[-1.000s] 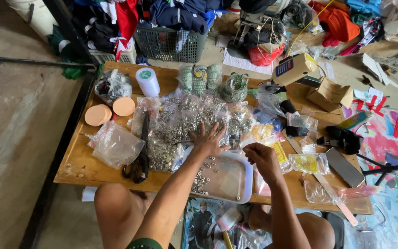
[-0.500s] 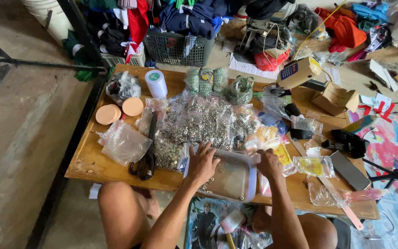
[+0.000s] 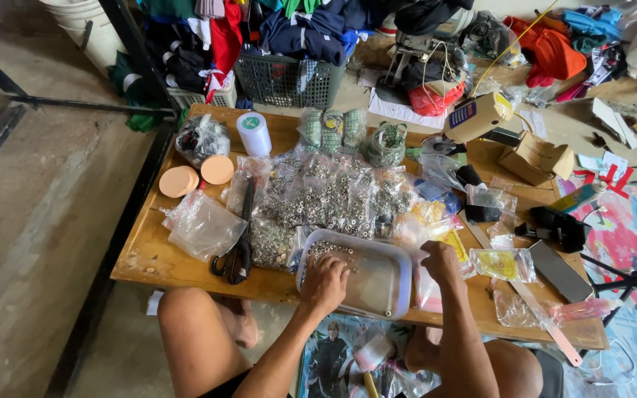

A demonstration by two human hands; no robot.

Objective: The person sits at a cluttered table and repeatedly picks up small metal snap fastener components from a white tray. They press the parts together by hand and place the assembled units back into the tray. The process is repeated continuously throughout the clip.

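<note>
A shallow, white-rimmed rectangular plastic tray [image 3: 377,284] sits at the near edge of the wooden desk [image 3: 141,254], holding a scatter of small silvery metal rings under the left hand [image 3: 326,280], whose curled fingers rest down among them. The right hand [image 3: 440,262] lies loosely closed just beyond the tray's right rim; whether it pinches anything cannot be told. Left of the left hand lie black-handled scissors [image 3: 239,247]. Beyond both hands, clear plastic bags of metal eyelets [image 3: 326,195] crowd up to the tray's far rim.
</note>
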